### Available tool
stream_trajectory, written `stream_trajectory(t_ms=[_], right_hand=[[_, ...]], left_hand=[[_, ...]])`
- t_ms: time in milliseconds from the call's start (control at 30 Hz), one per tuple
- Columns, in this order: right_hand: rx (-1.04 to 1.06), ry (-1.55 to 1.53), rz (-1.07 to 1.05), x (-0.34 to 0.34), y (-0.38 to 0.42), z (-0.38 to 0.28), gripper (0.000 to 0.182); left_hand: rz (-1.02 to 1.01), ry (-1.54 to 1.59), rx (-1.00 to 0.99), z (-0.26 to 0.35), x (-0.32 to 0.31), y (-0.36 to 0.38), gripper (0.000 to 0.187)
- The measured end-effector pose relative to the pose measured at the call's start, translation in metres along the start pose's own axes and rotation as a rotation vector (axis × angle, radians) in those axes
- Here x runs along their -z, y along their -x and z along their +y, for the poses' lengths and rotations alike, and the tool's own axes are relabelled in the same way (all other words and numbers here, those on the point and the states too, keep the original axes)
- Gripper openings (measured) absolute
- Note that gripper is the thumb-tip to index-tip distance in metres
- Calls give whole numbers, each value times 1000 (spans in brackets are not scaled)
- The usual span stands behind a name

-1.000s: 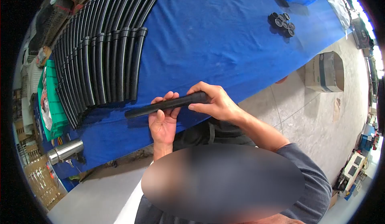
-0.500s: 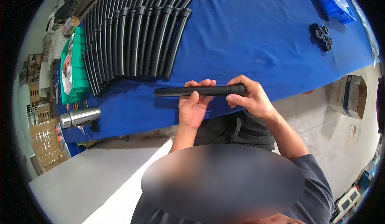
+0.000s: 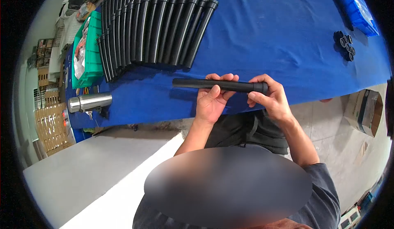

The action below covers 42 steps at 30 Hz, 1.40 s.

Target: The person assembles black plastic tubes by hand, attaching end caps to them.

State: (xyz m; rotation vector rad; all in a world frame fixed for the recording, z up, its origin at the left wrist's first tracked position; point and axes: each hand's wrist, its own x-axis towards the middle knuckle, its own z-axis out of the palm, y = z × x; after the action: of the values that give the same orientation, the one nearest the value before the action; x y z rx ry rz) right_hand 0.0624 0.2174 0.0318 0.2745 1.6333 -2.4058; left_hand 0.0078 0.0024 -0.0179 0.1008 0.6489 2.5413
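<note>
A black tube [image 3: 193,83] lies level across both hands, above the front edge of the blue-covered table. My left hand [image 3: 212,100] is wrapped round its middle from below, thumb on the near side and fingertips on the far side. At the tube's right end, my right hand [image 3: 269,96] grips the wider black collar between thumb and fingers. Many similar black tubes [image 3: 168,28] are lined up in rows at the upper left of the table. Several small black round caps [image 3: 347,45] form a cluster at the upper right.
A green bin [image 3: 91,61] with bagged items stands on the left, a steel flask [image 3: 91,102] lies near it. At the upper right is a blue crate [image 3: 361,26]. An open cardboard box [image 3: 356,111] sits on the floor at right.
The camera view has shifted, so the table and its objects appear further right and higher. Both hands keep their hold on the tube, which now tilts slightly down to the right in view.
</note>
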Motion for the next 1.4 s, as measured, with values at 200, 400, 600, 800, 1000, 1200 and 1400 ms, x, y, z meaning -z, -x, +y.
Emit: stream_trajectory(t_ms=[200, 400, 600, 800, 1000, 1200, 1400], right_hand=[[5, 94, 21, -1, 1, -1, 31], [193, 284, 104, -5, -4, -5, 30], [108, 270, 116, -4, -6, 0, 26], [132, 329, 127, -6, -6, -1, 24], [383, 667, 116, 2, -10, -2, 30], [120, 507, 93, -1, -2, -16, 32], [557, 738, 103, -1, -9, -6, 33]], left_hand=[[61, -4, -1, -1, -4, -1, 29], [45, 11, -2, -3, 1, -1, 29], [42, -22, -7, -3, -2, -2, 30], [19, -7, -15, -3, 0, -2, 29], [52, -23, -4, -2, -11, -3, 29], [11, 23, 3, -3, 3, -2, 28], [34, 42, 31, -2, 0, -2, 28]])
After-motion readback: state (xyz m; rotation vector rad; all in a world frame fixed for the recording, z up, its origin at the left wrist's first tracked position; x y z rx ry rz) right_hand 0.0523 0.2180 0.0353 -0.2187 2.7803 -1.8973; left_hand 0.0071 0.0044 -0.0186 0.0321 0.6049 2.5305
